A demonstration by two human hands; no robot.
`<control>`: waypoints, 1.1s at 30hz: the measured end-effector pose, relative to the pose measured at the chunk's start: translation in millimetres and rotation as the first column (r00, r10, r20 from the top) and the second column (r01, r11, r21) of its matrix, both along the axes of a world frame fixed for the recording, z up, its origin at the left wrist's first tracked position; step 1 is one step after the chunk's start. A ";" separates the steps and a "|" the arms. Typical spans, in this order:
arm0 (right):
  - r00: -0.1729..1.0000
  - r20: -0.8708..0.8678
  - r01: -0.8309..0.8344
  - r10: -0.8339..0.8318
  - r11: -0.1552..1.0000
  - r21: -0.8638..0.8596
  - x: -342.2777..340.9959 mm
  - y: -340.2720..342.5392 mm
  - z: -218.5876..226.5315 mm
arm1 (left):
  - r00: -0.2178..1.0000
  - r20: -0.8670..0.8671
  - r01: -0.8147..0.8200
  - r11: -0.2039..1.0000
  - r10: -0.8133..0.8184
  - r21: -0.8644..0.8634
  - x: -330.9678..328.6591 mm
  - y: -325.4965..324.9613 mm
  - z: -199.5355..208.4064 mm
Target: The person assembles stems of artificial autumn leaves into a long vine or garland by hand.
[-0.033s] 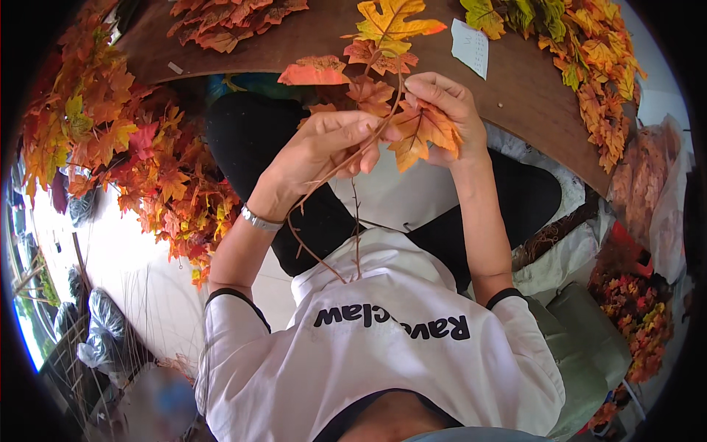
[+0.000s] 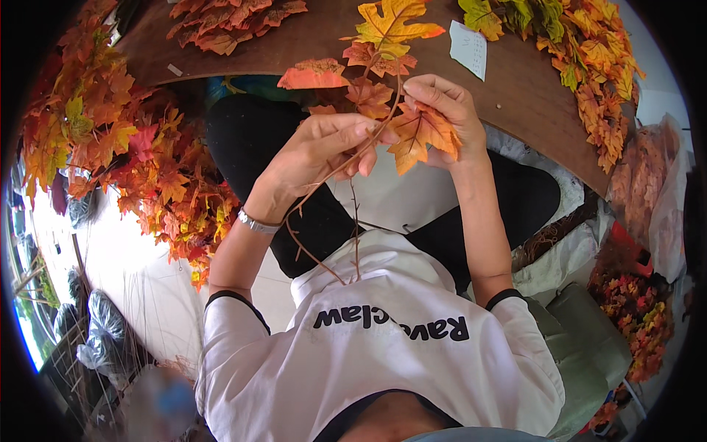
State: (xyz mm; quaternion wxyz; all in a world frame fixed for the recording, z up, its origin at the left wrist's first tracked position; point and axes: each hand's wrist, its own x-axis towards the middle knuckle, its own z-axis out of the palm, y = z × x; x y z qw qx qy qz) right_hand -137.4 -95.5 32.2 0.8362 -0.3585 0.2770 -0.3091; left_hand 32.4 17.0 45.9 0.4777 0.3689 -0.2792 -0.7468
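Observation:
Above my lap I hold an artificial maple branch (image 2: pixel 325 179) with a thin brown stem, which curves down and forks toward my white shirt. My left hand (image 2: pixel 324 151), with a metal watch (image 2: pixel 258 221) at the wrist, pinches the stem near its middle. My right hand (image 2: pixel 449 114) is closed at an orange leaf (image 2: pixel 421 136), thumb and fingers at its edge close to the stem. Farther up, a yellow leaf (image 2: pixel 394 28) tops the branch, with a red-orange leaf (image 2: pixel 313 74) to its left. The fingertips partly hide what they grip.
A brown curved tabletop (image 2: pixel 353 62) lies ahead, bearing a paper slip (image 2: pixel 469 50). Autumn leaf bunches hang at its left (image 2: pixel 173 184) and right (image 2: pixel 596 81). Plastic-wrapped leaves (image 2: pixel 648 184) stand at the right; a dark plastic bag (image 2: pixel 107 324) lies low on the left.

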 end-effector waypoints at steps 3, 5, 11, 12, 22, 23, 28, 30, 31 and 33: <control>0.999 -0.024 0.029 -0.030 0.999 -0.029 -0.9 -3.7 -0.6 | 0.951 0.310 0.054 0.987 -0.004 -0.152 5.0 2.3 7.7; 0.998 -0.049 0.030 -0.033 0.997 -0.072 -3.3 -9.4 5.9 | 0.941 0.338 0.044 0.989 0.007 -0.145 7.3 4.0 17.0; 0.978 -0.208 -0.035 -0.006 0.981 -0.193 13.1 -2.0 14.6 | 0.820 0.572 0.110 0.986 -0.021 -0.122 7.8 11.2 22.8; 0.984 -0.176 -0.065 0.032 0.980 -0.187 19.2 -0.5 10.2 | 0.873 0.485 0.084 0.995 -0.053 -0.044 6.7 13.3 16.0; 0.983 -0.154 -0.114 0.098 0.989 -0.095 8.6 -9.7 4.2 | 0.990 -0.008 0.143 0.990 -0.143 0.012 -3.7 5.5 0.0; 0.983 -0.155 -0.110 0.095 0.990 -0.091 7.4 -9.4 2.6 | 0.989 -0.009 0.147 0.989 -0.147 0.016 -3.5 4.5 -1.0; 0.985 -0.158 -0.079 0.063 0.992 -0.096 4.5 -8.3 -7.9 | 0.973 -0.083 0.208 0.973 -0.216 -0.099 -5.6 -7.8 -9.4; 0.985 -0.162 -0.079 0.059 0.990 -0.121 3.7 -10.6 -6.4 | 0.972 -0.060 0.219 0.969 -0.228 -0.118 -8.3 -13.0 -10.7; 0.985 -0.166 -0.078 0.053 0.986 -0.149 3.0 -10.8 -5.7 | 0.970 -0.037 0.232 0.963 -0.239 -0.139 -10.5 -14.4 -11.1; 0.983 -0.176 -0.087 0.056 0.982 -0.171 3.1 -11.0 -6.1 | 0.970 -0.062 0.225 0.966 -0.234 -0.124 -16.0 -18.1 -9.2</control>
